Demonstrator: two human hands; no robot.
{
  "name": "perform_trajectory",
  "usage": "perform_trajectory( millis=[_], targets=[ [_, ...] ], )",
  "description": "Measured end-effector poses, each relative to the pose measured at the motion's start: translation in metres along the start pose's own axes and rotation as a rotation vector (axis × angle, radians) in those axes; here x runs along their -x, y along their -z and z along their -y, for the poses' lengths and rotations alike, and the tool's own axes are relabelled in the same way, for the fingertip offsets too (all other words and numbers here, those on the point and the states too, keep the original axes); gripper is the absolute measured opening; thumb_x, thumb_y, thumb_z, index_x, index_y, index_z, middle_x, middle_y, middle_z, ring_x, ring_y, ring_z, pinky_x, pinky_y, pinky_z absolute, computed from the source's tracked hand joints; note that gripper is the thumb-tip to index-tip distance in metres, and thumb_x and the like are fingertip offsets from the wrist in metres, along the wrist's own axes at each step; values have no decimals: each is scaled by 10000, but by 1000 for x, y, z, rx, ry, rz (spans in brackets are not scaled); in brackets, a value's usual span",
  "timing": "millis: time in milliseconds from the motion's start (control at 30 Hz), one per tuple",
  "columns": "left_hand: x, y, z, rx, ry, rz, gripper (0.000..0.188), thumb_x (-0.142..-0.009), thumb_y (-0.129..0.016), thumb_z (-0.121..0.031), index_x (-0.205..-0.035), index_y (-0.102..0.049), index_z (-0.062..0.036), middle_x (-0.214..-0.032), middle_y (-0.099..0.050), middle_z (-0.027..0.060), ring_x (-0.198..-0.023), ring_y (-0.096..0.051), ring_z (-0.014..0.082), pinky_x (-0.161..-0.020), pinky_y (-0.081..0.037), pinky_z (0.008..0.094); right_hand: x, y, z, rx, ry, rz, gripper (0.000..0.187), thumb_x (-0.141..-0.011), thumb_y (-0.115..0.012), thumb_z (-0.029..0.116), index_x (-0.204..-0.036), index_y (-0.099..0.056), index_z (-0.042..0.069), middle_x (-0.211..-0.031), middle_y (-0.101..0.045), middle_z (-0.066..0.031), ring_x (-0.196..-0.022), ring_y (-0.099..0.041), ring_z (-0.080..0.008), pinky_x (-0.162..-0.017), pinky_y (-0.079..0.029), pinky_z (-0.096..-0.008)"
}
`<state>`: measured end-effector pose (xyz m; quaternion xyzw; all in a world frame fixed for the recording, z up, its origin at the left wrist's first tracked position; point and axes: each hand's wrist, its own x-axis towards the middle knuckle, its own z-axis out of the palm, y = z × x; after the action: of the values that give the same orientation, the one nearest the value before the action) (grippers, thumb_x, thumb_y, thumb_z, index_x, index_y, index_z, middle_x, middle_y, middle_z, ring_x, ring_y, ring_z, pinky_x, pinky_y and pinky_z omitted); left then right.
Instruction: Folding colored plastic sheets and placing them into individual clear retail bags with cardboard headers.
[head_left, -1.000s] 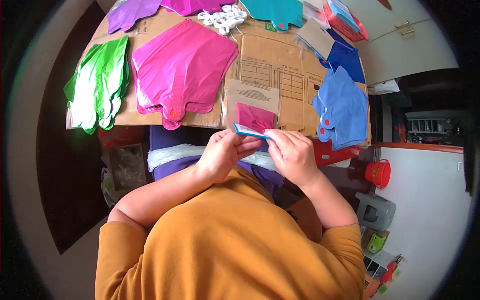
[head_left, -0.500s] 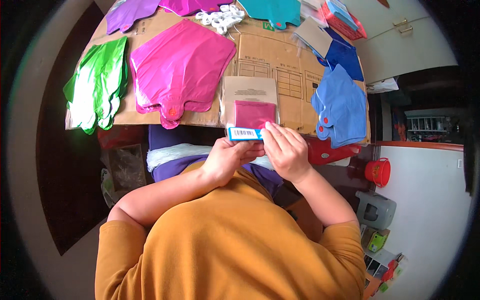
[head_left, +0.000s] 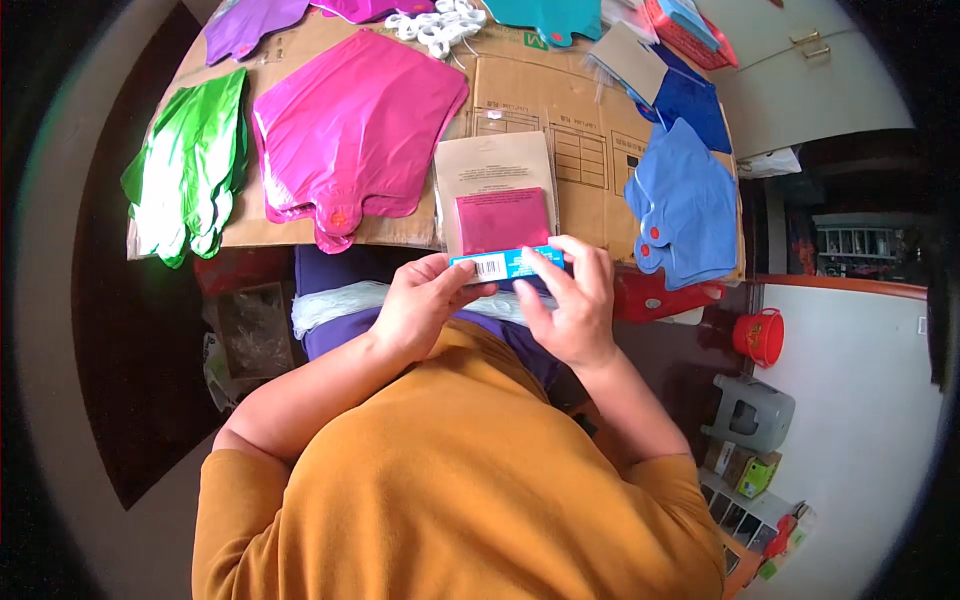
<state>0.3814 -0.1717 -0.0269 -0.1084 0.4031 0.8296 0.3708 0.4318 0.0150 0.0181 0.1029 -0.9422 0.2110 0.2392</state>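
A flat clear packet holds a beige card (head_left: 487, 160) and a folded dark-pink foil piece (head_left: 503, 218). It lies at the near edge of the cardboard, its near end topped by a blue header strip (head_left: 490, 267) with a barcode. My left hand (head_left: 412, 308) pinches the strip's left end, thumb on top and fingers beneath. At the right end, fingers of my right hand (head_left: 578, 305) press on the strip, its thumb held apart below. Left of the packet is a stack of flat magenta foil balloons (head_left: 360, 130).
Flat green (head_left: 190, 165), light-blue (head_left: 685, 200) and teal balloons (head_left: 550, 18) lie around the cardboard surface (head_left: 520, 85). White ribbon coils (head_left: 435, 30) rest at the back. A red basket (head_left: 690, 35) stands far right; a red bucket (head_left: 758, 338) and grey stool (head_left: 752, 412) are lower right.
My left hand has slid left to the strip's end. My right thumb has come off the strip and its fingers have spread, uncovering more blue. The packet sits slightly farther up in view.
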Motion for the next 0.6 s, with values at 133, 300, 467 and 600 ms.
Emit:
perform_trajectory(
  millis=[133, 300, 467, 600],
  targets=[
    [4, -5, 0, -120, -67, -11, 208, -954, -539, -130, -1017, -620, 50, -983, -666, 112, -874, -654, 184, -832, -546, 314, 20, -12, 1, -302, -519, -91, 236, -786, -691, 55, -976, -559, 12, -903, -598, -119, -701, -596, -211, -644, -493, -324],
    [6, -7, -5, -220, -85, -24, 240, -960, -539, -151, -999, -610, 75, -937, -665, 104, -816, -650, 163, -792, -539, 284, 25, -15, 3, -1019, -1066, -78, 246, -872, -642, 100, -1034, -512, -32, -847, -645, -129, -633, -644, -176, -585, -544, -289],
    [6, 1, -3, -310, -119, -28, 250, -963, -539, -167, -993, -613, 70, -910, -665, 96, -787, -647, 150, -750, -538, 281, 27, -13, -2, -1464, -1367, 103, 193, -907, -600, 182, -947, -587, -7, -773, -666, -157, -596, -650, -186, -563, -554, -285],
    [7, 3, -7, -370, -91, -51, 250, -963, -540, -193, -987, -622, 43, -909, -662, 92, -788, -632, 137, -751, -545, 302, 27, -16, -4, -1401, -1351, 113, 194, -898, -622, 201, -897, -608, 7, -719, -660, -129, -548, -628, -150, -517, -525, -248]
  ],
)
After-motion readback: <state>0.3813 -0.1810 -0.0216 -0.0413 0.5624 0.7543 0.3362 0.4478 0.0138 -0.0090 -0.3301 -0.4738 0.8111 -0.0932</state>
